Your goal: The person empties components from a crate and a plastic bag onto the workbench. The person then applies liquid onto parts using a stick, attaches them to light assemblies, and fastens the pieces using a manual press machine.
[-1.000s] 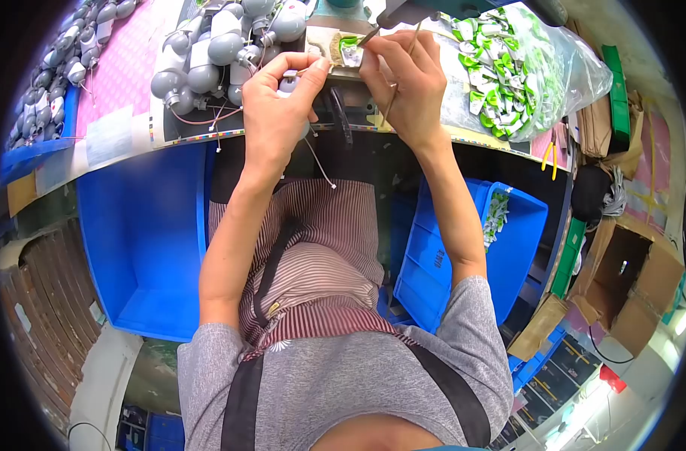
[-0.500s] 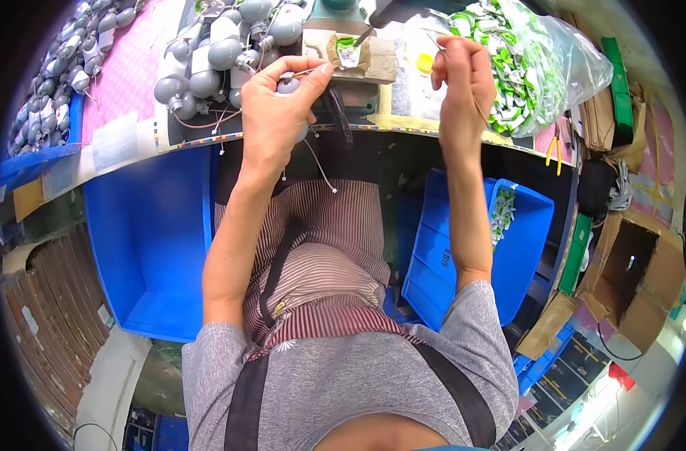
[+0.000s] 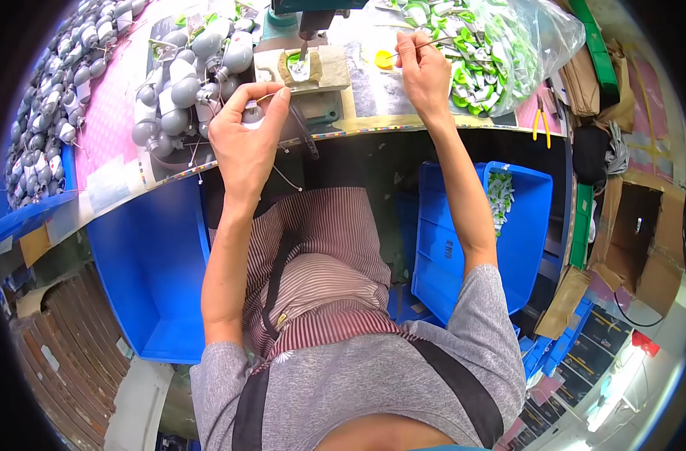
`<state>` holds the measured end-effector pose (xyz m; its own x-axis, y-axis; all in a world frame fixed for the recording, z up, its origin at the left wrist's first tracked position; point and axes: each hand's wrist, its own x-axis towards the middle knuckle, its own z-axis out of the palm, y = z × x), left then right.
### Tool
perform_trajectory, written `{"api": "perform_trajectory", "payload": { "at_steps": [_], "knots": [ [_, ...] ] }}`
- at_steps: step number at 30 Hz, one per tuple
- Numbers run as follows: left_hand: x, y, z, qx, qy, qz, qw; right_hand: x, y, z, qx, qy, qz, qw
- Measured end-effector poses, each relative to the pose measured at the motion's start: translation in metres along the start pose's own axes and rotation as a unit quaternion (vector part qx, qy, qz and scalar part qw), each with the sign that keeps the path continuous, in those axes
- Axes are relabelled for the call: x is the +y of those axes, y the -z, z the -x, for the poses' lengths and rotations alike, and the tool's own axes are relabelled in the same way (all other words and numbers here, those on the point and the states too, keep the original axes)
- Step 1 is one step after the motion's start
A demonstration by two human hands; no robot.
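Note:
My left hand [image 3: 245, 143] is closed, thumb and forefinger pinching a thin wire near the table's front edge. A grey bulb-shaped part [image 3: 253, 113] shows within this hand, partly hidden by the fingers, and a white-tipped wire [image 3: 286, 179] hangs below it. My right hand [image 3: 425, 75] pinches a thin brown stick [image 3: 437, 41], whose tip is at a small yellow dish [image 3: 384, 59]. Between the hands, a green-and-white piece [image 3: 300, 68] sits in a block-shaped fixture [image 3: 335, 71] under a machine's pointed tool [image 3: 305, 49].
Grey bulb-shaped parts [image 3: 185, 92] are heaped at the left. Green-and-white pieces [image 3: 470, 68] spill from a clear plastic bag [image 3: 557, 37] at the right, near yellow-handled pliers [image 3: 540, 124]. Blue bins [image 3: 143, 263] [image 3: 519, 263] stand below the table edge on both sides.
My right hand has moved forward and left, bringing the stick's tip to the yellow dish. My left hand keeps its pinch. The whole view has shifted, showing more of the machine.

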<state>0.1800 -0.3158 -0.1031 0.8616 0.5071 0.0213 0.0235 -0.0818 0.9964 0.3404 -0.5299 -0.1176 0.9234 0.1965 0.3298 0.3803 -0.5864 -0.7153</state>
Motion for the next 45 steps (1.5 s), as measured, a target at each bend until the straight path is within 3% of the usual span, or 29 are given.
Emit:
{"api": "perform_trajectory", "payload": {
  "at_steps": [4, 7, 8, 10, 14, 18, 22, 28, 35, 38, 41, 42, 43, 44, 45],
  "knots": [
    [-0.005, -0.002, 0.001, 0.012, -0.073, -0.056, 0.996, -0.001, -0.003, -0.002, 0.003, 0.039, 0.024, 0.999],
    [0.002, -0.004, 0.003, 0.024, -0.22, -0.127, 0.967, -0.017, -0.004, -0.001, 0.037, 0.017, -0.128, 0.991],
    [0.001, -0.005, 0.003, 0.024, -0.269, -0.156, 0.95, -0.022, -0.004, -0.001, 0.003, -0.036, -0.262, 0.964],
    [0.003, -0.006, 0.003, 0.018, -0.331, -0.211, 0.92, -0.043, -0.008, 0.002, -0.036, -0.104, -0.387, 0.915],
    [0.006, -0.013, 0.009, 0.009, -0.337, -0.283, 0.898, -0.064, -0.026, 0.008, -0.109, -0.138, -0.459, 0.871],
    [-0.001, -0.014, 0.008, -0.003, -0.343, -0.312, 0.886, -0.075, -0.04, 0.01, -0.116, -0.076, -0.401, 0.906],
    [-0.006, -0.015, 0.007, 0.002, -0.35, -0.313, 0.883, -0.088, -0.045, 0.014, -0.12, -0.055, -0.314, 0.94],
    [-0.005, -0.015, 0.007, -0.005, -0.335, -0.298, 0.894, -0.089, -0.048, 0.016, -0.118, 0.11, -0.052, 0.986],
    [-0.002, -0.014, 0.009, -0.019, -0.319, -0.278, 0.906, -0.08, -0.04, 0.006, -0.163, -0.09, -0.319, 0.93],
    [-0.005, -0.01, -0.002, 0.02, -0.352, -0.191, 0.916, -0.08, -0.031, 0.003, -0.152, -0.153, -0.393, 0.894],
    [0.001, -0.004, -0.01, 0.053, -0.206, -0.13, 0.969, -0.059, -0.015, -0.017, -0.18, -0.174, -0.461, 0.851],
    [-0.001, -0.002, -0.015, 0.041, -0.186, -0.123, 0.974, -0.042, -0.008, -0.034, -0.209, -0.14, -0.486, 0.837],
    [-0.003, -0.003, -0.019, 0.041, -0.174, -0.114, 0.977, -0.033, -0.001, -0.052, -0.219, -0.114, -0.578, 0.778],
    [-0.005, -0.004, -0.022, 0.042, -0.161, -0.105, 0.98, -0.017, 0.011, -0.085, -0.346, 0.001, -0.591, 0.729],
    [-0.007, -0.005, -0.024, 0.041, -0.149, -0.097, 0.983, -0.048, 0.016, -0.087, -0.196, -0.09, -0.515, 0.829]
  ]
}}
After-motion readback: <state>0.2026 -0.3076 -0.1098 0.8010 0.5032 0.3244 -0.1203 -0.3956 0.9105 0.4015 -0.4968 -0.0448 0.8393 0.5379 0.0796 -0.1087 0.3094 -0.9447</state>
